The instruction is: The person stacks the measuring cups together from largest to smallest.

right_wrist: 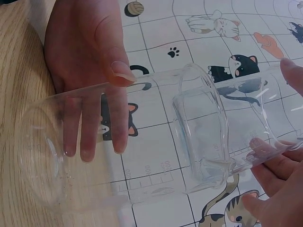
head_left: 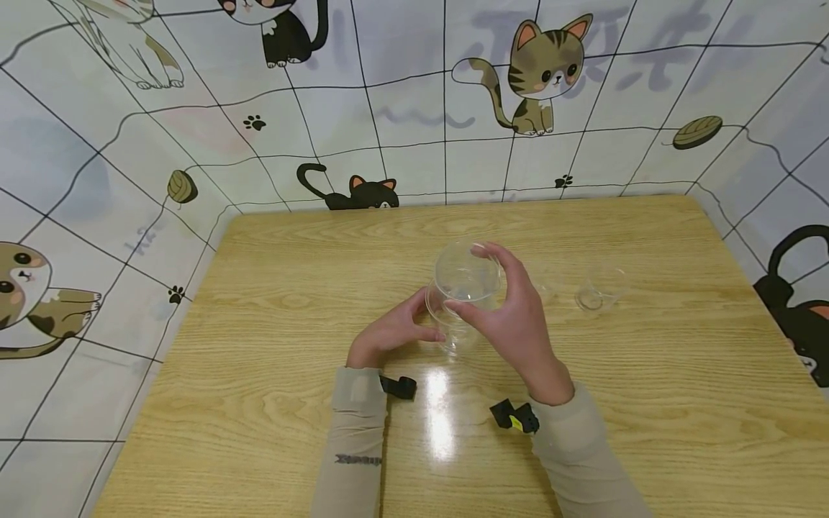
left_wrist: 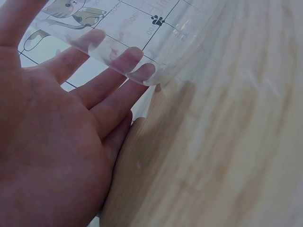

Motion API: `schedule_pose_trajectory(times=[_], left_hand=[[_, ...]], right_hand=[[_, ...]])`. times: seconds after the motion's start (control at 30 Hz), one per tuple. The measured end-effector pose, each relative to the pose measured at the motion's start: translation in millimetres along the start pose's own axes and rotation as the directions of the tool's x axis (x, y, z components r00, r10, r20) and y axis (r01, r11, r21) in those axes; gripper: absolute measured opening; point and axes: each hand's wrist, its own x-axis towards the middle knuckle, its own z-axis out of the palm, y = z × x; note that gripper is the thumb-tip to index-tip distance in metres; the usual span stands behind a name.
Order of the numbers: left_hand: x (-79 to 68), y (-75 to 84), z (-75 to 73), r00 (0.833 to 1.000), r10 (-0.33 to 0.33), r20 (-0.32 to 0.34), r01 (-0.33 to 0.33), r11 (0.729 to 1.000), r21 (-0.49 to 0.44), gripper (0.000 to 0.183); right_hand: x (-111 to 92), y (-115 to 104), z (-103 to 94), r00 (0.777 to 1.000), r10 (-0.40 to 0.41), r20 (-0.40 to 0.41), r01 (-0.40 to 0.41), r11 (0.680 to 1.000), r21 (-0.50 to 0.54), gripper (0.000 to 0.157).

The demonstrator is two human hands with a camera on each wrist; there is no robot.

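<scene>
The left hand [head_left: 395,331] holds a clear cylindrical lower beaker [right_wrist: 156,184]; the right hand [head_left: 518,316] grips a clear round upper beaker [head_left: 469,280], seemingly nested in its rim. Right of both: a clear round vessel [head_left: 591,298].

Lower clear beaker [right_wrist: 144,157]: printed scale; figure "400" legible, adjacent figures faint. Left sleeve [head_left: 358,460]: dark marking, unreadable.

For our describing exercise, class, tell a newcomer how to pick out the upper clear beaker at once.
Near the middle of the wooden table, find a lower clear beaker beside the left hand. The upper beaker sits in its mouth, set apart by the right hand gripping it.
</scene>
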Motion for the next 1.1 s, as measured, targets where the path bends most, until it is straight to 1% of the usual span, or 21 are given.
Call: schedule_pose_trajectory(times=[0.2,0.37,0.53,0.6,0.83,1.1], left_hand=[[0.1,0.9,1.0,1.0,0.013,-0.007,-0.013,1.0,-0.003,0.08],[0.2,0.6,0.9,1.0,0.016,-0.013,-0.016,1.0,-0.001,0.081],[0.1,1.1,0.4,1.0,0.004,-0.006,-0.004,1.0,-0.004,0.081],[-0.6,3.5,0.3,1.0,-0.006,0.001,0.006,1.0,-0.012,0.082],[-7.4,26.3,1.0,1.0,-0.017,0.022,0.017,1.0,-0.006,0.08],[-8.0,28.1,1.2,1.0,-0.023,0.015,0.023,0.999,-0.023,0.079]], right_hand=[[0,2,0.0,0.999,0.023,0.025,-0.023,1.0,0.006,0.078],[0,3,0.7,0.999,0.027,0.029,-0.027,1.0,-0.003,0.077],[0,4,1.2,0.999,0.031,0.03,-0.031,0.999,-0.01,0.076],[0,4,1.6,0.999,0.033,0.032,-0.032,0.999,-0.01,0.076],[1,7,4.5,0.998,0.052,0.042,-0.052,0.999,-0.017,0.077],[1,10,6.8,0.998,0.053,0.042,-0.052,0.998,-0.03,0.076]])
